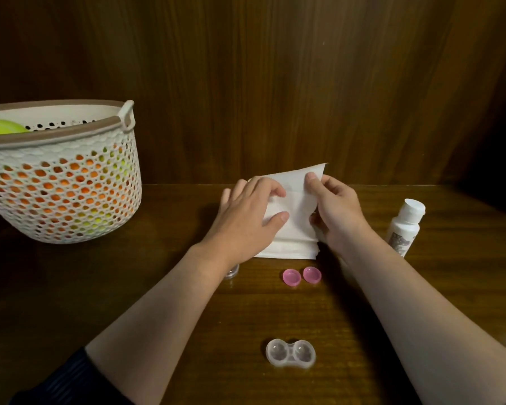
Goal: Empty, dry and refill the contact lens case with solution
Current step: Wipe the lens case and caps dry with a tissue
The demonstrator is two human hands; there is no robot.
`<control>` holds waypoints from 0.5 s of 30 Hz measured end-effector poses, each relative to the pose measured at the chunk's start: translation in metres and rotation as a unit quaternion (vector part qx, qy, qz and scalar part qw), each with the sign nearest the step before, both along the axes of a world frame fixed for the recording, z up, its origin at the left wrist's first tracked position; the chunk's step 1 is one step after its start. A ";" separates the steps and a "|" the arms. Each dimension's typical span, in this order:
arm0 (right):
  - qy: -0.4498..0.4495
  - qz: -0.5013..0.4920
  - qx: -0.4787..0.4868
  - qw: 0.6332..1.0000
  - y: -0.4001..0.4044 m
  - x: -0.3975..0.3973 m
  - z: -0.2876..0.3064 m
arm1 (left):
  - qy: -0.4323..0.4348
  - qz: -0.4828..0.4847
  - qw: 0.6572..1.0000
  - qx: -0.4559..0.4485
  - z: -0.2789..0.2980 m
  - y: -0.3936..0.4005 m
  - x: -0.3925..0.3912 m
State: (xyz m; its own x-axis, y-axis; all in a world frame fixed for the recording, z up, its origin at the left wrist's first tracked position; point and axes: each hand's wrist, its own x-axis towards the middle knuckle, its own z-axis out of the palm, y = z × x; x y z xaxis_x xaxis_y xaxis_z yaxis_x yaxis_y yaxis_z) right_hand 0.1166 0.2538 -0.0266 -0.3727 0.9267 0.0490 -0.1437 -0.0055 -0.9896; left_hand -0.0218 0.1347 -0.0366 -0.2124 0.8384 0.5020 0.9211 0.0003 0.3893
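Lying uncapped near the front of the wooden table (105, 276), the clear contact lens case (290, 353) has its long axis running left to right and both wells facing up, with bare wood all round it. Beyond it, the left hand (247, 213) presses flat on a stack of white tissues (289, 247) while the right hand (335, 210) pinches the top sheet (300, 197) up by its edge. Two pink caps (302, 276) sit side by side between case and tissues; the solution bottle (405, 228) stands at right, the basket (62, 182) at far left.

Perforated white basket (62, 182) with brown rim, far left on the dark wooden table (129, 276), holding orange and yellow-green items; wood-panelled wall (304, 83) stands behind.
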 end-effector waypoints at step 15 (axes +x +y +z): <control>-0.080 0.003 -0.014 0.997 -0.002 -0.005 0.001 | 0.017 0.022 0.999 0.026 0.000 0.004 0.002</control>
State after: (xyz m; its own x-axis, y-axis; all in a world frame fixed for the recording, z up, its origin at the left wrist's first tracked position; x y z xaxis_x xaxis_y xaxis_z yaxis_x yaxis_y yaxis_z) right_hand 0.1116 0.2521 -0.0260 -0.3790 0.9246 -0.0377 0.0162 -0.0341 -0.9993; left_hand -0.0203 0.1382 -0.0365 -0.2297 0.8011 0.5527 0.9337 0.0211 0.3575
